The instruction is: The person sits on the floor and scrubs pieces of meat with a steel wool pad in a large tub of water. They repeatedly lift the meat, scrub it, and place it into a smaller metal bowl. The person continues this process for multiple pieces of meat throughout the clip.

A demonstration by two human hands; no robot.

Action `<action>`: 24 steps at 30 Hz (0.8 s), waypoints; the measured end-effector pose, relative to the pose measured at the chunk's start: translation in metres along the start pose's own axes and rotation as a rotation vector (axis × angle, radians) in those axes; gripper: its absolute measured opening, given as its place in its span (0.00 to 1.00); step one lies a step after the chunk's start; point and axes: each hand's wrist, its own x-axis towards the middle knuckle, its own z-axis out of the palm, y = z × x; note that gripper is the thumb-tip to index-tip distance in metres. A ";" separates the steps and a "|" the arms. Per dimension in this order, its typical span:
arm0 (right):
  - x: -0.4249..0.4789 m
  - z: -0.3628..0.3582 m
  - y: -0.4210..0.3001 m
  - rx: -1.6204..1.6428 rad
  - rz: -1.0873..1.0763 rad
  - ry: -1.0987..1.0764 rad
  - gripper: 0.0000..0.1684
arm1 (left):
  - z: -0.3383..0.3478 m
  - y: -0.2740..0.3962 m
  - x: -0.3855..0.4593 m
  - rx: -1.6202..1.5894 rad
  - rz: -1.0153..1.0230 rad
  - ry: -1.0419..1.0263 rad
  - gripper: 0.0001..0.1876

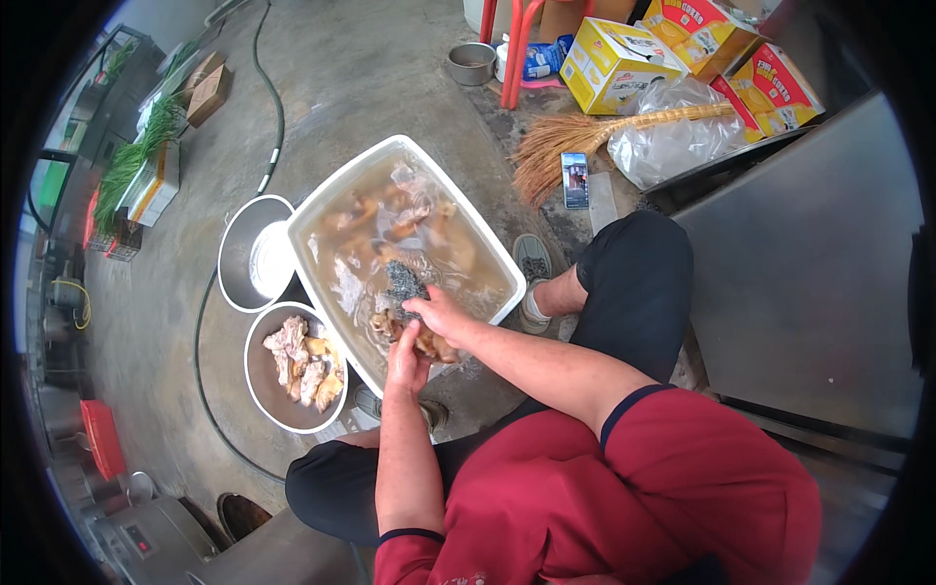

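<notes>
My right hand (443, 314) grips a dark grey steel-wool scrubber (404, 284) over the near part of a white plastic tub (470, 196). Brownish, cloudy water fills the tub, and pieces of meat (409, 213) show through it. Just below the scrubber, my left hand (406, 367) holds a brown piece of meat (439, 346) close to the tub's near corner. Fingers hide part of that piece. Left of the tub, a metal basin (265, 391) holds several pale and yellowish meat pieces (311, 365). A second metal basin (235, 256) behind it shows a bright, bare bottom.
A hose (199, 344) curves across the concrete floor. To the right lie a straw broom (563, 150), a phone (575, 180) and a clear plastic bag (676, 142). Cartons (614, 69) and a red stool (518, 55) stand behind. A metal cabinet (804, 278) flanks my right side.
</notes>
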 end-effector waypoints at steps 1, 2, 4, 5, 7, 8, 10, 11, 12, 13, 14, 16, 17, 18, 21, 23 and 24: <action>-0.002 0.007 -0.001 0.050 0.022 -0.011 0.21 | 0.001 -0.006 0.006 -0.087 0.073 0.056 0.23; -0.002 0.015 -0.002 0.102 0.043 -0.021 0.21 | -0.003 -0.009 0.007 -0.161 0.071 0.090 0.22; 0.008 0.008 0.002 -0.113 -0.041 0.037 0.27 | -0.018 -0.016 0.015 -0.293 0.028 0.050 0.21; 0.007 0.007 -0.002 -0.201 -0.089 0.075 0.31 | -0.031 -0.019 0.016 -0.336 -0.007 0.002 0.20; 0.025 -0.027 0.003 -0.583 -0.211 0.152 0.35 | -0.017 -0.015 0.007 -0.255 0.039 0.021 0.20; 0.034 -0.045 0.005 -0.775 -0.267 0.188 0.37 | -0.013 -0.013 0.007 -0.274 0.039 0.036 0.19; 0.023 -0.050 -0.023 -1.039 -0.052 0.070 0.38 | -0.024 -0.010 0.008 -0.329 0.064 0.060 0.19; 0.014 -0.049 -0.040 -1.167 0.058 0.013 0.39 | -0.030 -0.009 0.012 -0.359 0.078 0.050 0.19; 0.007 -0.047 -0.047 -1.342 0.048 0.012 0.36 | -0.030 -0.007 0.012 -0.383 0.089 0.038 0.19; 0.010 -0.051 -0.042 -1.506 -0.016 0.021 0.35 | -0.029 -0.006 0.012 -0.406 0.082 0.003 0.19; 0.017 -0.057 -0.030 -1.670 -0.084 0.028 0.34 | -0.028 -0.005 0.012 -0.430 0.077 -0.032 0.20; 0.031 -0.066 -0.004 -1.770 -0.105 0.013 0.33 | -0.021 0.000 0.008 -0.432 0.085 -0.072 0.23; 0.039 -0.070 0.009 -1.713 -0.054 -0.005 0.34 | -0.021 0.000 0.008 -0.420 0.078 -0.057 0.23; 0.040 -0.065 0.013 -1.658 -0.008 -0.031 0.34 | -0.025 0.000 0.008 -0.410 0.077 -0.037 0.23; 0.032 -0.048 0.024 -1.608 0.136 -0.168 0.34 | -0.046 -0.006 0.013 -0.355 0.093 0.067 0.22; 0.040 -0.056 0.031 -1.194 -0.118 -0.196 0.39 | -0.051 -0.013 0.019 -0.298 0.139 0.169 0.22; 0.045 -0.057 0.035 -0.972 -0.220 -0.233 0.41 | -0.054 -0.017 0.028 -0.309 0.133 0.177 0.23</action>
